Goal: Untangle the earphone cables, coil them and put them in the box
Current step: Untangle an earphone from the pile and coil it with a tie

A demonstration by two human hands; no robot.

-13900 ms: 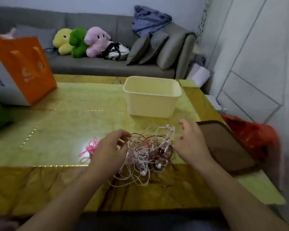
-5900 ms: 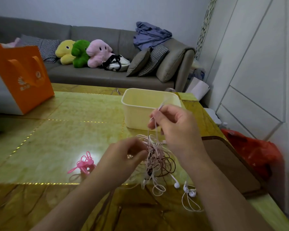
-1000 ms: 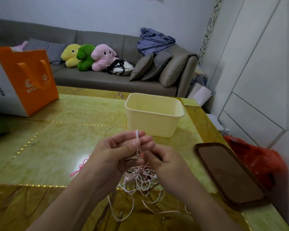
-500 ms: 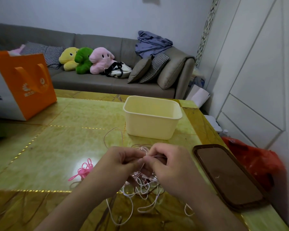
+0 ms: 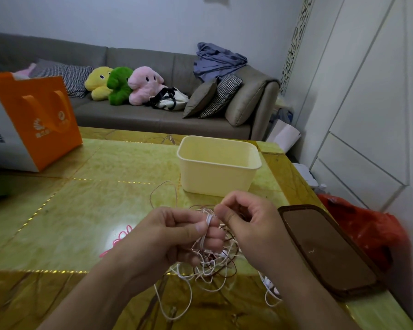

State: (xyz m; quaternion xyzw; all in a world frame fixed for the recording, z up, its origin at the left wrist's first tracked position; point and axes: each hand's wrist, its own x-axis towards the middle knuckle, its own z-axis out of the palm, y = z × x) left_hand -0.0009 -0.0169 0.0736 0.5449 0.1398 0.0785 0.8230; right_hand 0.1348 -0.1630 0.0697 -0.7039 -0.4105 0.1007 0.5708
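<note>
here both hands (image 5: pixel 167 234) (image 5: pixel 250 225) pinch the tangled earphone cables (image 5: pixel 215 260) before the box (image 5: pixel 218 166).

We're looking across a yellow-green tabletop (image 5: pixel 86 210) with thin gold lines running through it. At its far left stands an orange paper bag (image 5: pixel 37 120) with orange handles, upright. Along the right edge lies a dark brown tray (image 5: pixel 324 248), flat on the table. Past the table edge on the right we see a red plastic bag (image 5: pixel 367 229) low by the white cupboard doors (image 5: pixel 367 115). Behind everything runs a grey sofa (image 5: pixel 138 115); on it sit three plush toys in a row, yellow (image 5: pixel 97 83), green (image 5: pixel 118 85) and pink (image 5: pixel 144 83), touching one another. A checked cushion (image 5: pixel 221 95) leans by the armrest, and a blue cloth (image 5: pixel 218 59) is draped over the backrest.
</note>
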